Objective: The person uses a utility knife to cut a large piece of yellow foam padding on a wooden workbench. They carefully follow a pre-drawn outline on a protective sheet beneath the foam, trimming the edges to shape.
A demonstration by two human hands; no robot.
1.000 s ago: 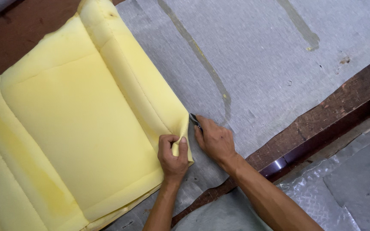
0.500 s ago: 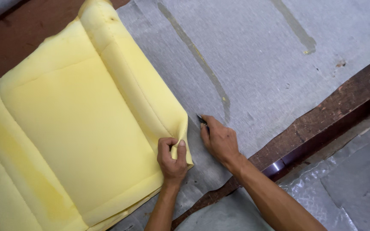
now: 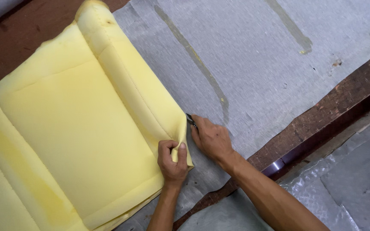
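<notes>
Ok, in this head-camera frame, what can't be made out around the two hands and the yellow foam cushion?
- Small dark tool in the right hand: only its tip shows past the fingers; its kind cannot be told.
- Yellow foam cushion: its left and bottom parts are cut off by the frame edge.
- Left hand: pinches the cushion's edge, so the foam fold hides its fingertips.
- Grey woven fabric sheet: what lies under the cushion is hidden.

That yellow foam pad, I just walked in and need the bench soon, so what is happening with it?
A person's left hand pinches the edge of the yellow foam pad, which lies on grey fabric over a brown table. The right hand holds a small dark tool against the fabric right beside the foam's edge.
</notes>
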